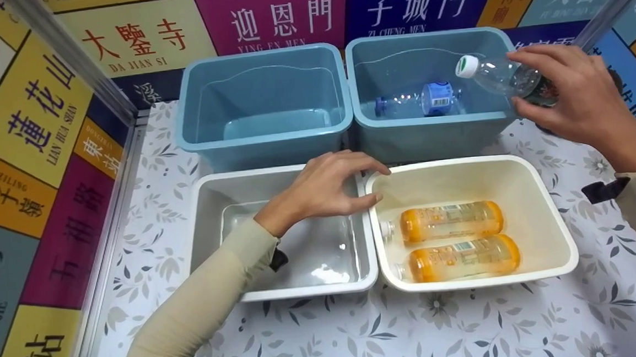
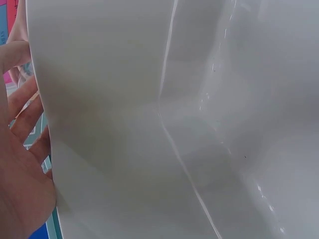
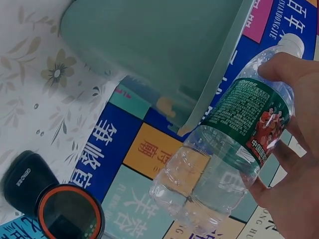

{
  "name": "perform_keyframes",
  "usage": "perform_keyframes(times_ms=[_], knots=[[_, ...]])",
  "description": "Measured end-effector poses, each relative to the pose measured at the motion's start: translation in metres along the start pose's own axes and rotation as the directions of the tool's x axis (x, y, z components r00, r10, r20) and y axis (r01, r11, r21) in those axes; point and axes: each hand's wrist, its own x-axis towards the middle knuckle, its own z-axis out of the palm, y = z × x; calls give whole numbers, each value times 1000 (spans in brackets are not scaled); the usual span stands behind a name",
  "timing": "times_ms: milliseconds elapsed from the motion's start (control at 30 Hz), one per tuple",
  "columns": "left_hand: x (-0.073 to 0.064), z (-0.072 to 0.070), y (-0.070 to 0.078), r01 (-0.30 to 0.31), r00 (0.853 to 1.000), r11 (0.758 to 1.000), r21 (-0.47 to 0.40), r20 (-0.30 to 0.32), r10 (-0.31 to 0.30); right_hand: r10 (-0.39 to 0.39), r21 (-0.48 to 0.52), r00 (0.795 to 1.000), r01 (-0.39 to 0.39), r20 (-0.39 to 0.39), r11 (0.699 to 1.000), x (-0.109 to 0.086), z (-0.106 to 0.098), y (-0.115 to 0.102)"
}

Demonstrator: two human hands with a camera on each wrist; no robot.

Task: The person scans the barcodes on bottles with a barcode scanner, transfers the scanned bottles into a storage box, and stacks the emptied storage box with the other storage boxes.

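My right hand (image 1: 583, 85) grips a clear plastic bottle (image 3: 227, 134) with a green label and white cap. It holds the bottle tilted at the right rim of the right blue bin (image 1: 431, 138), with the cap end over the bin's opening. Inside that bin lies a clear bottle with a blue label (image 1: 437, 98). Loosely bent, with nothing held, my left hand (image 1: 321, 186) hovers over the adjoining rims of the grey bin (image 1: 283, 294) and the cream bin (image 1: 562, 241). Two orange-labelled bottles (image 1: 453, 221) lie side by side in the cream bin.
The left blue bin (image 1: 266, 140) stands behind the grey one. A dark device with an orange ring (image 3: 70, 211) sits right of the bins. Panels printed with characters (image 1: 281, 20) border the floral-patterned tabletop (image 1: 327, 332) at the back and sides.
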Motion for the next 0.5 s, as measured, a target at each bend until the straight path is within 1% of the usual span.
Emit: perform_keyframes(times_ms=[167, 500], knots=[[-1, 1, 0, -2, 1000, 1000, 0, -8, 2, -23, 0, 1000, 23, 2, 1000, 5, 3, -3], [-1, 0, 1, 3, 1000, 1000, -3, -5, -3, -72, 66, 997, 74, -27, 995, 15, 9, -9]])
